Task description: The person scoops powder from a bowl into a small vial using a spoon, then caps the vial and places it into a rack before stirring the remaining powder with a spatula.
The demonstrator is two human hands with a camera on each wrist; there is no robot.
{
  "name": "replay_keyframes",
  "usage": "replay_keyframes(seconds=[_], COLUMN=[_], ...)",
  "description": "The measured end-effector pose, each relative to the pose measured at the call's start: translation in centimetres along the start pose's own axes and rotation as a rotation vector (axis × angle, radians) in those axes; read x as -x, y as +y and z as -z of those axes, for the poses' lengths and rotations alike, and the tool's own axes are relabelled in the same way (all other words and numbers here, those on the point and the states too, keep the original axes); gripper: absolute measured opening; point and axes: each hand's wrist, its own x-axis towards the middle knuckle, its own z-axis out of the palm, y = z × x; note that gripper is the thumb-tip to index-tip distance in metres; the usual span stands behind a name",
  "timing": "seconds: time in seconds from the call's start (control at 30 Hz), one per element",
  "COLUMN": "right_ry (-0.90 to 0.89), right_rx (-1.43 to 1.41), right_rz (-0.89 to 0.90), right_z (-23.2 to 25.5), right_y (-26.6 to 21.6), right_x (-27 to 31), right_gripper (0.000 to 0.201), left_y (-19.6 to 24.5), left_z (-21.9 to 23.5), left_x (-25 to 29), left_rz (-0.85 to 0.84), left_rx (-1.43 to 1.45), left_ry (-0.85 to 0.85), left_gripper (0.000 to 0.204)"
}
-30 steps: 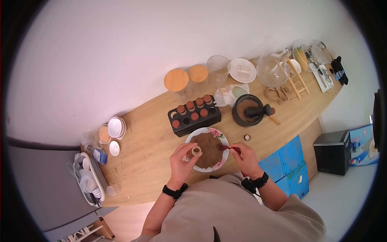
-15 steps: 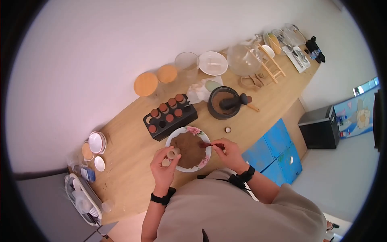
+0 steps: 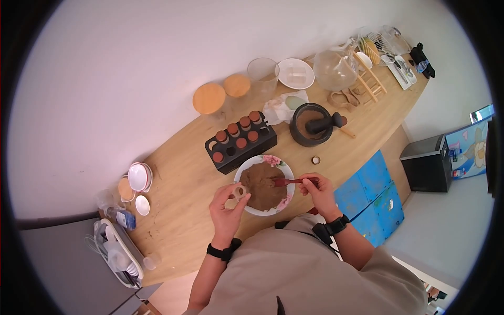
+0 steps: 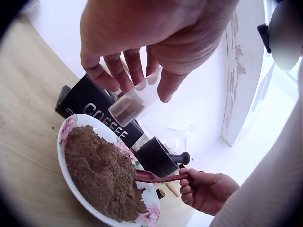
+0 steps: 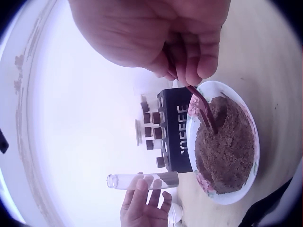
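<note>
My left hand [image 3: 226, 210] pinches a small clear glass tube [image 3: 240, 192] at the left rim of a floral bowl [image 3: 290, 173]. Brown powder lies in the bottom part of the tube [image 5: 142, 181], seen in the right wrist view. The bowl holds a mound of brown powder [image 4: 99, 172]. Between thumb and fingers my right hand [image 3: 321, 197] holds a dark red spoon [image 3: 294, 181], its tip in the powder at the bowl's right side. Behind the bowl stands a black rack [image 3: 239, 157] with several brown-capped tubes.
Right of the rack is a dark mortar [image 3: 302, 137] with its pestle [image 3: 321, 125]. A small cap [image 3: 315, 160] lies on the table [image 3: 178, 194] near the bowl. Wooden-lidded jars [image 3: 209, 98] and a white plate [image 3: 283, 79] stand along the wall; small bowls [image 3: 139, 177] are at the left.
The head view has shifted and turned. The spoon's tip has moved a little left into the powder, and the tube is tilted differently in my left hand.
</note>
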Motion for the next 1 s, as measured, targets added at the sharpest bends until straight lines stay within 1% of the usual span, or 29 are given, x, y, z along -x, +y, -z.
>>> replay_keyframes(seconds=[0.07, 0.1, 0.17, 0.33, 0.4, 0.47, 0.53, 0.6, 0.67, 0.77, 0.9, 1.0], right_ry=[0.021, 0.024, 0.011, 0.029, 0.035, 0.050, 0.047, 0.043, 0.006, -0.040, -0.076, -0.081], right_rx=[-0.079, -0.080, -0.172, -0.217, -0.239, -0.338, -0.329, -0.321, -0.293, -0.252, -0.260, -0.312], right_rz=[-0.030, -0.028, -0.024, -0.063, -0.078, -0.109, -0.086, -0.065, -0.001, 0.064, 0.075, 0.045], right_z=[0.3, 0.4, 0.6, 1.2, 1.4, 1.4, 1.4, 1.2, 1.1, 0.8, 0.5, 0.6], right_y=[0.1, 0.2, 0.3, 0.0, -0.4, -1.3, -2.7, -4.3, -5.6, -7.3, -8.5, -8.7], right_x=[0.2, 0.3, 0.6, 1.0, 1.0, 1.1, 1.3, 1.5, 1.5, 1.5, 1.4, 1.4], right_gripper=[0.018, 0.018, 0.020, 0.021, 0.021, 0.022, 0.022, 0.022, 0.021, 0.021, 0.019, 0.019], left_y=[0.0, -0.1, 0.1, 0.7, 0.6, 0.8, 1.1, 1.3, 1.6, 2.1, 2.2, 2.5], left_z=[0.0, 0.0, -0.1, -0.5, -0.7, -0.9, -0.9, -1.1, -1.3, -1.5, -1.6, -1.6], left_x=[0.0, -0.1, -0.2, -0.4, -0.3, -0.3, -0.3, -0.2, -0.2, -0.2, -0.2, -0.2], left_rz=[0.003, -0.004, -0.016, -0.012, -0.019, -0.028, -0.056, -0.079, -0.101, -0.089, -0.112, -0.123], left_rx=[-0.005, -0.004, -0.001, 0.009, 0.018, 0.027, -0.065, -0.082, -0.098, -0.104, -0.127, -0.132], left_ry=[-0.011, -0.017, -0.026, -0.046, -0.053, -0.052, -0.091, -0.080, -0.070, -0.074, -0.070, -0.060], left_gripper=[0.030, 0.030, 0.030, 0.029, 0.031, 0.032, 0.034, 0.033, 0.032, 0.034, 0.035, 0.035])
